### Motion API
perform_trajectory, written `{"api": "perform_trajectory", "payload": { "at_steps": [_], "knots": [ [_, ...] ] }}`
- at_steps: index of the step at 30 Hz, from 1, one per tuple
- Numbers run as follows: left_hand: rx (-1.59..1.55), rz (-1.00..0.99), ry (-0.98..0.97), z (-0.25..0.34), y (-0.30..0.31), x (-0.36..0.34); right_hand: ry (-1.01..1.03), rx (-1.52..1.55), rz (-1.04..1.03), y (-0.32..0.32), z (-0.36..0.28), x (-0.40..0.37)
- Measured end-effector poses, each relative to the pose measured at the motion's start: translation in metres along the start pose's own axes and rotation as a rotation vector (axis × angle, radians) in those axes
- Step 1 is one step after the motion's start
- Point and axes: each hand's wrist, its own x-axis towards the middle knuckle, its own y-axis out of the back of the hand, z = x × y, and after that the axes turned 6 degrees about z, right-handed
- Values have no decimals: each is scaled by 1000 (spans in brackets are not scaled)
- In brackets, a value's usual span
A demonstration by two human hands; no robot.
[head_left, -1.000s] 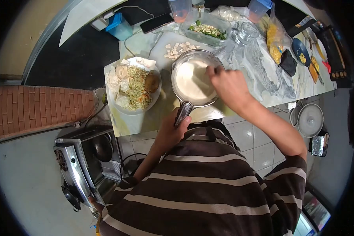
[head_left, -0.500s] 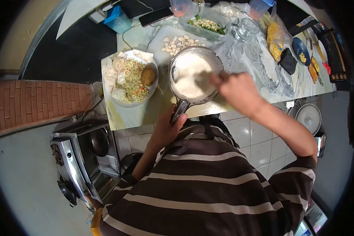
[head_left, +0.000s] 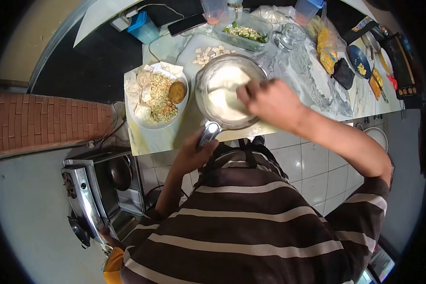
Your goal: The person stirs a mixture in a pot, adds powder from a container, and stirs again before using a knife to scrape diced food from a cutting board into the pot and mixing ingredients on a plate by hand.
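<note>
A saucepan (head_left: 199, 97) of pale, creamy batter (head_left: 225, 102) sits at the front of the counter, its handle pointing toward me. My left hand (head_left: 193, 154) is closed around the saucepan handle (head_left: 209, 134). Over the right side of the pan, my right hand (head_left: 274, 104) is closed in a fist, its fingers above the batter; whatever it holds is hidden. Left of the pan, a white plate (head_left: 152, 126) carries chopped vegetables (head_left: 162, 94), folded wrappers (head_left: 136, 90) and a round brown piece of food (head_left: 177, 93).
Behind the pan, cut pale cubes (head_left: 208, 55) lie on a board, with a clear container of greens (head_left: 245, 35) beyond. A glass (head_left: 292, 34) stands to the right, near a bag of yellow food (head_left: 327, 52). A stove (head_left: 83, 199) is low left; another person's hand (head_left: 108, 236) is beside it.
My right hand has moved left over the pan. The saucepan has shifted slightly left and its handle has turned a little, with my left hand still on it.
</note>
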Motion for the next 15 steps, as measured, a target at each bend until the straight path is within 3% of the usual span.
{"api": "perform_trajectory", "payload": {
  "at_steps": [2, 10, 12, 15],
  "knots": [
    [34, 32, -36, -14, 10, 0, 126, 32, -18, 10, -3, -12],
    [-96, -102, 71, -11, 15, -2, 73, 43, 106, 16, 8, -14],
    [-134, -124, 62, -5, 17, -3, 184, 82, 53, 18, 8, -30],
    [-125, -133, 76, -5, 11, -4, 79, 91, 92, 21, 30, -22]
  ]
}}
